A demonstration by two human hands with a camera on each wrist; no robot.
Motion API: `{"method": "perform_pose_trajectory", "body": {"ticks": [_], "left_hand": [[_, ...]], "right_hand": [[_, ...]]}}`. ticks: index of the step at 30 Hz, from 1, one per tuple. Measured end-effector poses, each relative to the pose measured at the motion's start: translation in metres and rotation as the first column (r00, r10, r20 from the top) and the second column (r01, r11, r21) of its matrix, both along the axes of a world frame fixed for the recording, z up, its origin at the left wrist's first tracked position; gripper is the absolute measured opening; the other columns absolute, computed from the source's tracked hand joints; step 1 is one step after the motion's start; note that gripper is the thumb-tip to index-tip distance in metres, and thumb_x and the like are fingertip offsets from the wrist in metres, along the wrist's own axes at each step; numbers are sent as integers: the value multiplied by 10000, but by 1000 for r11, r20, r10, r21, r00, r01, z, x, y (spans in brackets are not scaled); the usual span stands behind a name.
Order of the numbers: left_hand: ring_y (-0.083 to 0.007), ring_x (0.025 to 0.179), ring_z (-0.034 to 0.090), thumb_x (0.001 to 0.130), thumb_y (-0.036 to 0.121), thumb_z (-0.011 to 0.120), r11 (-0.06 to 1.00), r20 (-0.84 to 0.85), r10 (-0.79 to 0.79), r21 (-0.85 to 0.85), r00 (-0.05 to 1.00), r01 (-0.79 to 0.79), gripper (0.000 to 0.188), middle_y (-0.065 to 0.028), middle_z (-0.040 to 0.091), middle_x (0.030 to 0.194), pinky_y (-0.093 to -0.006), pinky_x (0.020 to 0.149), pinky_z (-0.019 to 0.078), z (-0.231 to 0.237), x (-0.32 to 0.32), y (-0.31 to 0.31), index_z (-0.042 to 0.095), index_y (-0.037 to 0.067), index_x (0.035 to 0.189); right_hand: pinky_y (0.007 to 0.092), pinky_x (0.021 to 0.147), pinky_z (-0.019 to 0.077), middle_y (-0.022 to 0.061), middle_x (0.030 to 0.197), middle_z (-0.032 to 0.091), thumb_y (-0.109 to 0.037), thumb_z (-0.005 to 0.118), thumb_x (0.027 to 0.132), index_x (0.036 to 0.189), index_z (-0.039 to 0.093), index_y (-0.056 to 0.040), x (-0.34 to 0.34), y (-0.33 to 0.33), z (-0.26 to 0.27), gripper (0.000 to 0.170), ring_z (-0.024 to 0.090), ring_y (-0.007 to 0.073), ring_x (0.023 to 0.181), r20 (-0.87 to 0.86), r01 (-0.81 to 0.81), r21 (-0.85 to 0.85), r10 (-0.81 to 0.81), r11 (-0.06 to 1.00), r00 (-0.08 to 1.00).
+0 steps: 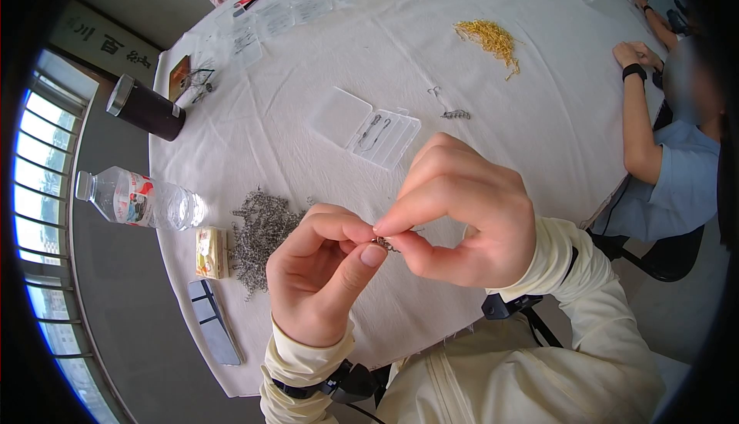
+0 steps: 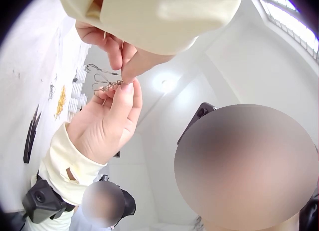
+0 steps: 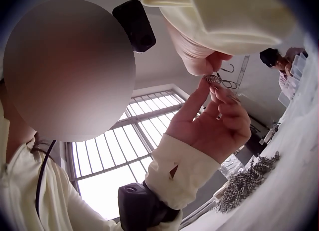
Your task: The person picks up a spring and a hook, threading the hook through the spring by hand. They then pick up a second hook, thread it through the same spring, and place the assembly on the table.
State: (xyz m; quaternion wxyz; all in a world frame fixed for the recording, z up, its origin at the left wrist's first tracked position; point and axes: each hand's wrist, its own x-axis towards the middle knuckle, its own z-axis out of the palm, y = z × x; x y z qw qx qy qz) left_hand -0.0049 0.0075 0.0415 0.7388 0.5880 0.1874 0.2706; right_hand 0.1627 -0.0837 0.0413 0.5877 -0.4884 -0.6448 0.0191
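Note:
In front of the chest both hands meet at a small metal wire spring (image 3: 213, 79) with fishing hooks (image 2: 99, 79) hanging out beside it. The left hand (image 1: 319, 278) pinches the spring between thumb and forefinger. From the other side, the right hand (image 1: 473, 220) pinches at the spring's end with thumb and forefinger; its fingertips hide what exactly they grip there. Beside the left hand lies a heap of similar wire springs (image 1: 262, 239). Beyond the hands sits an open clear plastic box (image 1: 392, 143) with hooks in one compartment. Another spring with hooks (image 1: 456, 114) lies to its right.
A water bottle (image 1: 142, 199), a tissue pack (image 1: 210, 253) and a phone (image 1: 215, 322) line the table's left side. A dark flask (image 1: 146, 108) lies farther back. Small gold pieces (image 1: 490, 41) form a pile at the far right. Other people sit around the table.

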Motion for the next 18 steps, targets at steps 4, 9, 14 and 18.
{"method": "perform_pose_trajectory", "body": {"ticks": [4, 9, 14, 18], "left_hand": [[-81, 807, 505, 835, -53, 685, 999, -13, 21, 45, 1000, -20, 143, -29, 573, 920, -220, 742, 416, 1, 0, -1, 638, -5, 962], [-88, 800, 491, 818, -51, 689, 993, -31, 43, 109, 999, -40, 154, -31, 571, 918, -231, 744, 401, 1, 0, -1, 636, -6, 956], [-98, 794, 480, 811, -53, 680, 988, -29, 45, 150, 999, -40, 158, -34, 567, 914, -240, 743, 389, 2, 1, -1, 627, 0, 950], [-107, 794, 480, 819, -55, 660, 987, 2, 61, 148, 998, -61, 148, -44, 561, 906, -246, 734, 387, 1, 1, -1, 607, 0, 945]], "right_hand": [[288, 610, 439, 31, 780, 617, 57, 733, 662, 851, 681, -52, -1, 0, -2, 225, 545, 170, 680, 2, 13, 17, -13, 1000, 1000], [288, 607, 436, 30, 776, 616, 61, 729, 656, 842, 682, -50, -2, 0, -2, 222, 543, 172, 677, 1, 27, 10, -27, 1000, 1000], [290, 604, 437, 33, 779, 618, 61, 725, 656, 855, 685, -50, -1, 0, -1, 232, 542, 175, 677, 16, 8, 13, -8, 1000, 1000], [292, 625, 443, 35, 792, 631, 57, 724, 660, 874, 686, -58, -1, -1, 0, 247, 549, 179, 688, 17, -27, -5, 27, 1000, 999]]}}
